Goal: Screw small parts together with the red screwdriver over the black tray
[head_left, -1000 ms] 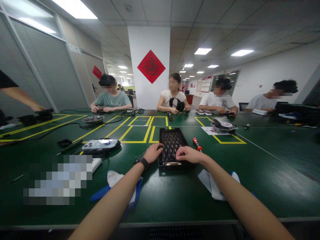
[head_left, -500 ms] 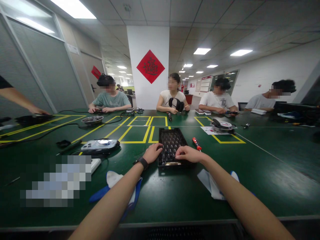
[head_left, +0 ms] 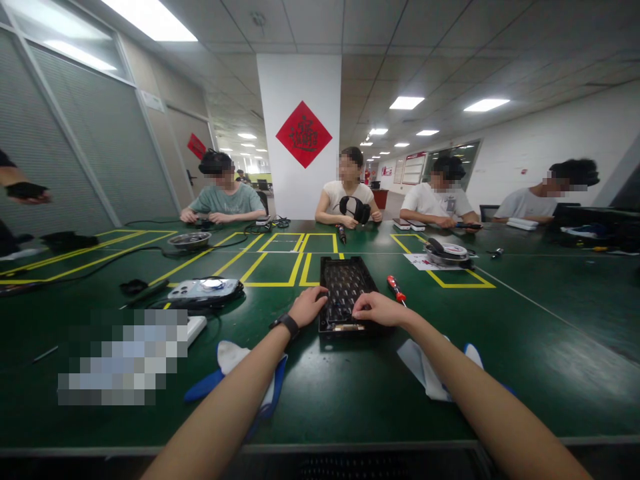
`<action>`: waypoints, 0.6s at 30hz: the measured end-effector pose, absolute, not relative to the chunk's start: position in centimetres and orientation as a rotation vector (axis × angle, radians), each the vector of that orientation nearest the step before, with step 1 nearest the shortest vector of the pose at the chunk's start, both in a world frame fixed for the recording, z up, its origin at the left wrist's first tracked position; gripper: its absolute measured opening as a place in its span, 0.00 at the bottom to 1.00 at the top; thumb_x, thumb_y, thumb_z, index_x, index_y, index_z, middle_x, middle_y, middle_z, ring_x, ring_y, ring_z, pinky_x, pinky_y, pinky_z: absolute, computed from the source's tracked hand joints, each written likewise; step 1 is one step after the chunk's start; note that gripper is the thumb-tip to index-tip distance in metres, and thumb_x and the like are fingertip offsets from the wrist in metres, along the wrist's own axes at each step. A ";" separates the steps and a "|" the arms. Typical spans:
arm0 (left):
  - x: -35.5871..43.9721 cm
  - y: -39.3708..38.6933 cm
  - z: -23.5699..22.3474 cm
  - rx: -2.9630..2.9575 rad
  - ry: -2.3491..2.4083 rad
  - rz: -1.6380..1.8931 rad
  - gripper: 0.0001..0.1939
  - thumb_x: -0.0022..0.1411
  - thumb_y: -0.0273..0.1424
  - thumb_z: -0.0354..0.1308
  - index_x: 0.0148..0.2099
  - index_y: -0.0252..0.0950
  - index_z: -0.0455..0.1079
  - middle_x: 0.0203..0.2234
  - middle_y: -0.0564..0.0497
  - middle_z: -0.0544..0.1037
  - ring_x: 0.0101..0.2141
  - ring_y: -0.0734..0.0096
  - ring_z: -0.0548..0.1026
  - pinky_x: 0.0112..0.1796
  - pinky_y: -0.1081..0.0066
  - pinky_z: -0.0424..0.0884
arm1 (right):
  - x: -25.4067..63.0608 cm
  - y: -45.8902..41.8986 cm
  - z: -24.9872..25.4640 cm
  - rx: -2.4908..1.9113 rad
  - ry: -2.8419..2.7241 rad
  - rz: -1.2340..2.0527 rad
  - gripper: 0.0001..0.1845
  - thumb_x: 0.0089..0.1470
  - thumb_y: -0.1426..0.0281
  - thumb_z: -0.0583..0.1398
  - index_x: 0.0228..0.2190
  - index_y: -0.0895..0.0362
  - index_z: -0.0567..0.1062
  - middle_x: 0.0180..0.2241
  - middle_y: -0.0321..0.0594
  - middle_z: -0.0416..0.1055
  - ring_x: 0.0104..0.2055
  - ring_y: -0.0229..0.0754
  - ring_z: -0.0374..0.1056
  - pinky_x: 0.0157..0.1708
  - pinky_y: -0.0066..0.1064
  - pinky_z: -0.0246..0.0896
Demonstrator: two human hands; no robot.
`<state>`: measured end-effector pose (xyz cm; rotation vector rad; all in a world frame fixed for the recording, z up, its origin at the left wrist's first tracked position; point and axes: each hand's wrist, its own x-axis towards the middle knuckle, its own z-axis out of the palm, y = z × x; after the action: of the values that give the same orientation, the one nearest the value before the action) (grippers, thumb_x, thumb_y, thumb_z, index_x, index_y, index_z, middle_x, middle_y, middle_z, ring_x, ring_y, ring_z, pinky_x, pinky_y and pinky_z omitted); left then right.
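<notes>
Black rectangular open-topped case: head view, lying on the glossy green tabletop, between both hands. Left hand: fingers extended, touching the case's left rim; whether they clasp it cannot be told. Right hand: fingertips drawn together over the case's near right part; any small item between them cannot be made out. A red-and-black-handled screwdriver lies just beside the case, on its right.

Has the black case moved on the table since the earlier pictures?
No, not visibly. The black case keeps the same place beside the yellow tape; both shift slightly together with the view.
</notes>
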<state>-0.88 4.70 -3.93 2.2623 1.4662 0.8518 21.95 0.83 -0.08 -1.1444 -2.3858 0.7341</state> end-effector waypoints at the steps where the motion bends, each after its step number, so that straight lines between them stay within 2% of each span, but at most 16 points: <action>1: -0.9 4.7 -4.0 2.274 1.460 0.854 0.16 0.57 0.35 0.47 0.47 0.39 0.66 0.44 0.49 0.70 0.46 0.67 0.66 0.49 0.66 0.60 | 21.9 0.8 -0.1 -1.148 -2.379 0.733 0.11 0.44 0.65 0.59 0.28 0.60 0.75 0.31 0.40 0.72 0.35 0.40 0.66 0.37 0.30 0.58; 14: -1.0 5.1 -4.4 2.320 1.417 0.874 0.16 0.58 0.35 0.46 0.47 0.38 0.65 0.44 0.48 0.70 0.46 0.68 0.66 0.48 0.67 0.60 | 21.6 0.7 -0.4 -1.102 -2.290 0.871 0.13 0.44 0.65 0.59 0.31 0.61 0.73 0.31 0.40 0.71 0.32 0.37 0.65 0.34 0.30 0.60; 18: -1.1 5.1 -4.4 2.327 1.415 0.875 0.17 0.58 0.36 0.45 0.47 0.38 0.65 0.44 0.48 0.70 0.46 0.68 0.66 0.48 0.67 0.60 | 21.5 1.0 -0.3 -1.130 -2.230 0.786 0.14 0.46 0.63 0.57 0.30 0.61 0.73 0.29 0.40 0.70 0.31 0.37 0.64 0.32 0.29 0.59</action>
<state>-1.07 5.09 -4.44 2.3269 1.4149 0.8752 21.49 0.96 -0.26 -1.1305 -2.2301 0.7862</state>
